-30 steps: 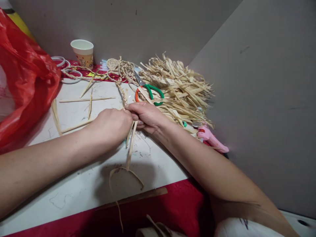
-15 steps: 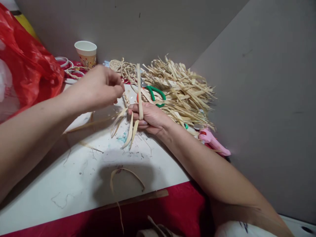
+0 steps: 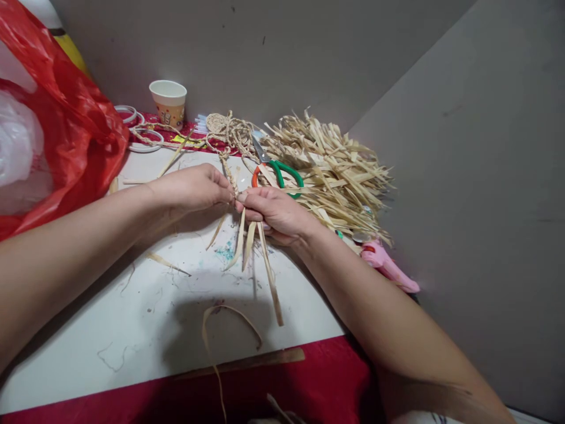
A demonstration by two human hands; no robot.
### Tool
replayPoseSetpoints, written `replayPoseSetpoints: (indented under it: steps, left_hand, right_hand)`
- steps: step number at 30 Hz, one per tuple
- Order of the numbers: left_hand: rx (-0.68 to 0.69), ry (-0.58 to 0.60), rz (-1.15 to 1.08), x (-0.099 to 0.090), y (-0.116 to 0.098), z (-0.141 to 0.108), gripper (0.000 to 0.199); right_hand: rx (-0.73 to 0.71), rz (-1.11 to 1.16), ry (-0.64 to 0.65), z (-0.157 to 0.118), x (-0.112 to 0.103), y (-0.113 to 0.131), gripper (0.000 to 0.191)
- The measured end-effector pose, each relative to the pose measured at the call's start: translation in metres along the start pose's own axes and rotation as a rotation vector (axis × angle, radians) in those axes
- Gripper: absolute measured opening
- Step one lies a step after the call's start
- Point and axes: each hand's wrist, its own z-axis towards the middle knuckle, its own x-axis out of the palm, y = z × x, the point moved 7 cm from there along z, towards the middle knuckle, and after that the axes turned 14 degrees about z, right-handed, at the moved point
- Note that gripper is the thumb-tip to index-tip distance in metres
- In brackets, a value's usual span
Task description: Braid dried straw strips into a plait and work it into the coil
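Both my hands meet over the white board, at the lower end of a braid [image 3: 229, 171] of straw-coloured dried leaf strips. My left hand [image 3: 198, 187] comes from the left, its thumb and fingertips pinched on the braid's end. From the right, my right hand [image 3: 276, 211] is closed on the same end, fingertips touching those of the left. Several loose strips [image 3: 249, 244] hang below my right hand, one long strip [image 3: 270, 277] reaching lowest. The braid runs up toward a coiled heap of braided cord [image 3: 227, 129] behind.
Behind my right hand lie scissors [image 3: 286, 174] with green and orange handles, beside a big pile of dried strips [image 3: 335, 171]. A pink tool [image 3: 388, 265] is at the right edge. A paper cup [image 3: 168, 103], white rings [image 3: 145, 141] and a red plastic bag [image 3: 88, 112] stand left.
My left hand has come down and right to the braid's end beside my right hand. The strip that stood upright over my right hand now hangs down. The view has shifted slightly.
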Motion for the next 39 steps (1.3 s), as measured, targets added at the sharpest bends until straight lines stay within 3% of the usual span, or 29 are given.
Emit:
replayPoseSetpoints:
  steps: [5,12,15,21,30,35,39]
  left_hand:
    - [0.033,-0.072,0.255,-0.004,-0.003,0.002,0.012]
    - [-0.018,0.085,-0.066,0.01,0.005,0.006,0.017]
    - [-0.015,0.092,-0.105,0.01,0.006,0.007,0.016]
    - [0.008,0.011,0.019,0.006,0.002,0.004,0.017]
    - [0.077,-0.076,0.161,0.008,-0.002,0.002,0.021]
    - [0.1,-0.097,0.165,0.01,-0.004,0.001,0.021]
    - [0.086,-0.137,0.105,0.011,-0.004,0.0,0.023]
  right_hand:
    - [-0.047,-0.185,-0.012,0.0,-0.002,0.0,0.023]
    - [-0.205,-0.282,0.029,0.002,-0.003,0.007,0.022]
    - [-0.178,-0.234,0.071,0.0,0.0,0.006,0.023]
    - [-0.022,-0.14,0.124,-0.008,0.001,0.005,0.018]
    - [-0.049,-0.271,-0.161,-0.008,-0.012,0.013,0.011]
    - [-0.19,-0.507,-0.325,-0.013,-0.012,0.02,0.012]
    - [-0.362,-0.729,-0.369,-0.018,-0.005,0.024,0.011]
